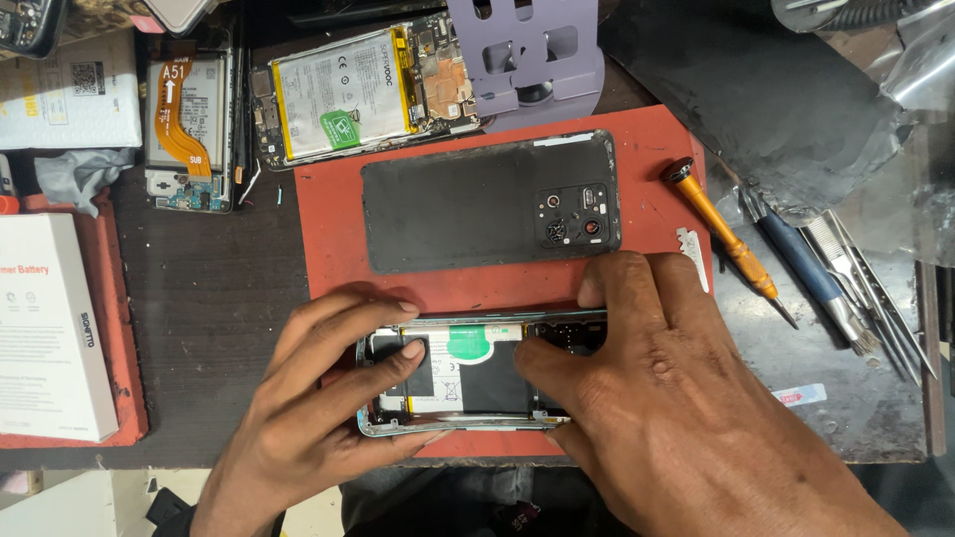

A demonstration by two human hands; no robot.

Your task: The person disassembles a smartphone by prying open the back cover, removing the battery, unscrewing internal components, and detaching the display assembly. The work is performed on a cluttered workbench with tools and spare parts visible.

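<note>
Left hand [328, 388] bare, no rings; right hand [657, 398] bare, sleeveless, short nails

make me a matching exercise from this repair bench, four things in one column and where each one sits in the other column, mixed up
Things:
1. opened phone
2. dark back cover
3. orange-handled screwdriver
4. white box

Places:
A. far left of the bench, on a red tray
B. held between the left hand and the right hand, at the near edge of the red mat
C. at the mat's right edge, tip pointing away from the mat
D. flat on the middle of the mat, camera cutouts to the right

Pairs: 1-B, 2-D, 3-C, 4-A
</note>
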